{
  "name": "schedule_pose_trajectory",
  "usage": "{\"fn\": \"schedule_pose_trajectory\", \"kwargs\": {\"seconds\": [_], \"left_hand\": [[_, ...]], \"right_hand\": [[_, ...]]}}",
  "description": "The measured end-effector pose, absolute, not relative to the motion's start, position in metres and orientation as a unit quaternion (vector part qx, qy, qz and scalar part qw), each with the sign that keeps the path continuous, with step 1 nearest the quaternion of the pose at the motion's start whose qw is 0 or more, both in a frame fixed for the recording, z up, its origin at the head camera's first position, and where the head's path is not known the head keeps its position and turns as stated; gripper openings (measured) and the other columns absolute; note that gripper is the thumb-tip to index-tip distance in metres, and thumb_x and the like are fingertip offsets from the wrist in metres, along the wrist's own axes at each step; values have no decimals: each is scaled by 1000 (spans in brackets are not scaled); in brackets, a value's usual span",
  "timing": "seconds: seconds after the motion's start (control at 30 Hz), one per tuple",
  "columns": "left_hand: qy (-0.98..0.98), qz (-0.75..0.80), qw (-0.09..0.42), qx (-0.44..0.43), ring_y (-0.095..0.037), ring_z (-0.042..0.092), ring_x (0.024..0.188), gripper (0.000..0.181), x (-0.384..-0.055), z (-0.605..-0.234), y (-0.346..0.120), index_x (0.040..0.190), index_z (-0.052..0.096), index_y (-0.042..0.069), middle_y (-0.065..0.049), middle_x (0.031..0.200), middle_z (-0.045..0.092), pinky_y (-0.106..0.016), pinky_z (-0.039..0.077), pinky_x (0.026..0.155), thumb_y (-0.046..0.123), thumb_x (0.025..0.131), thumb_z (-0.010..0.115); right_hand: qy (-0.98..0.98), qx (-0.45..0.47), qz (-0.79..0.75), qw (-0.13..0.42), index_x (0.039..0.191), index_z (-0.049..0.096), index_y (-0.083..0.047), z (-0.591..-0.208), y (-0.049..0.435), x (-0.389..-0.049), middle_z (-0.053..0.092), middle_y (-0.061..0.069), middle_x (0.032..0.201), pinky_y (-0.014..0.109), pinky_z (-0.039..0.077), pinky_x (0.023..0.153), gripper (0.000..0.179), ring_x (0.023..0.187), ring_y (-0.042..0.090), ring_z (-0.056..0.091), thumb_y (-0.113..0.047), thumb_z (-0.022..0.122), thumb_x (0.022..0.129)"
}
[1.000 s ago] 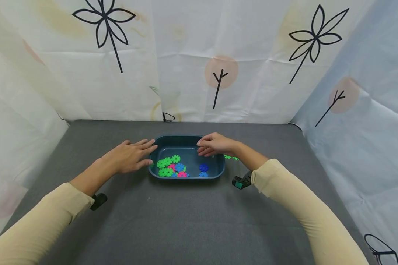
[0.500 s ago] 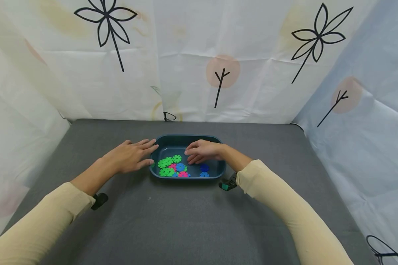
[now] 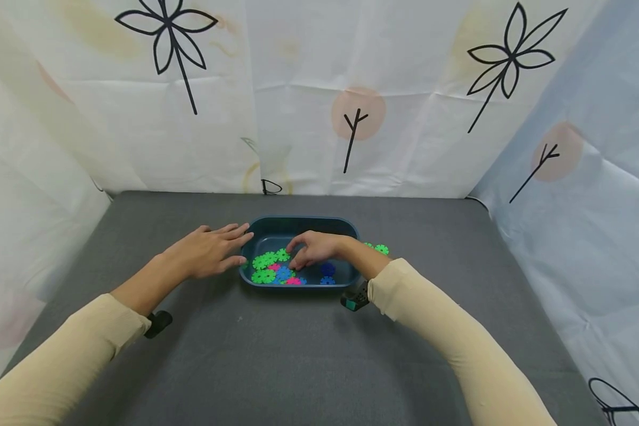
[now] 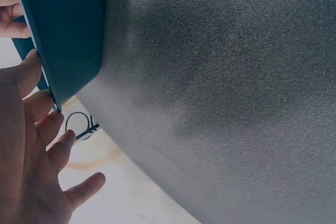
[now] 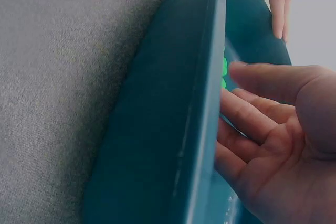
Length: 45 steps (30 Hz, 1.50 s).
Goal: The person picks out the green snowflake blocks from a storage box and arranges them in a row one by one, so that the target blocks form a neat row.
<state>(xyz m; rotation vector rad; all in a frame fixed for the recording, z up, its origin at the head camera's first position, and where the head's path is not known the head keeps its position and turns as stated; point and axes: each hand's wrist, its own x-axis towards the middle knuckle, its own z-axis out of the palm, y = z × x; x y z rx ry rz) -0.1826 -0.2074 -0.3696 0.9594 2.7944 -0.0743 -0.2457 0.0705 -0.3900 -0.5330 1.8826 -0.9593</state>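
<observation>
Dark-teal oblong glossy tray (image 3: 309,287): on grey fabric tabletop (image 3: 255,355);
Bright-green flat toothed discs (image 3: 265,260): in tray at 8 o'clock w/ pink discs (image 3: 293,281) & mid-blue discs (image 3: 284,273); 2 more green outside, 3 o'clock;
L hand (image 3: 210,252): fingers outstretched at rim, 9 o'clock;
R hand (image 3: 318,247): in tray, fingers loosely bent, thumb & index apart near pile; contact unclear

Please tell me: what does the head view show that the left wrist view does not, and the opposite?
Only the head view shows the green toothed discs, pink toothed discs and blue toothed discs in the tray, and the beige sleeves.

Only the left wrist view shows the palm side of the left hand.

Both show the tray, the left hand, the right hand (just some fingers in the left wrist view), the grey cloth and the white patterned backdrop.
</observation>
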Motion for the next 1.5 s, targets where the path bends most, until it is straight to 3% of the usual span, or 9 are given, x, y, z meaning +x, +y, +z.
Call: {"fn": "schedule_pose_trajectory", "kwargs": {"seconds": [0.27,0.83,1.1,1.23,1.3,1.5], "left_hand": [[941,-27,89,325,-38,36,142,63,-182,-368,-208,153,39,4,-20,158,33,-65,38,100,40,103,52],[941,-27,86,326,-37,36,143,63,-182,-369,-208,153,39,5,-19,158,33,-65,38,100,41,103,52],[941,-25,83,329,-37,36,143,62,-181,-370,-208,153,39,5,-19,158,33,-65,38,100,40,103,52],[940,-22,84,330,-38,36,142,62,-181,-370,-208,152,39,4,-19,158,33,-66,38,100,40,103,52],[940,-22,84,331,-38,36,142,62,-181,-370,-207,152,39,4,-20,158,33,-66,38,100,40,103,52],[939,-27,82,332,-38,36,142,62,-181,-370,-207,152,39,4,-20,158,33,-66,38,100,40,104,51]], "right_hand": [[771,-256,-363,457,144,45,3,-389,61,-240,65,19,128,34,48,101,47,121,23,62,-1,58,99],[770,-307,-308,467,142,48,0,-389,49,-227,70,11,114,32,52,91,45,101,17,67,-7,61,99],[755,-302,-329,481,144,47,1,-392,49,-220,54,8,76,31,44,72,44,72,21,50,-3,56,101],[756,-303,-326,479,144,47,0,-392,49,-220,59,7,80,31,50,79,45,76,17,55,-4,57,101],[759,-302,-324,478,144,48,-2,-391,50,-221,64,5,91,32,53,84,44,83,13,60,-7,58,101],[757,-305,-327,476,143,50,-3,-384,52,-221,68,9,115,37,54,89,44,99,18,67,-11,59,101]]}}
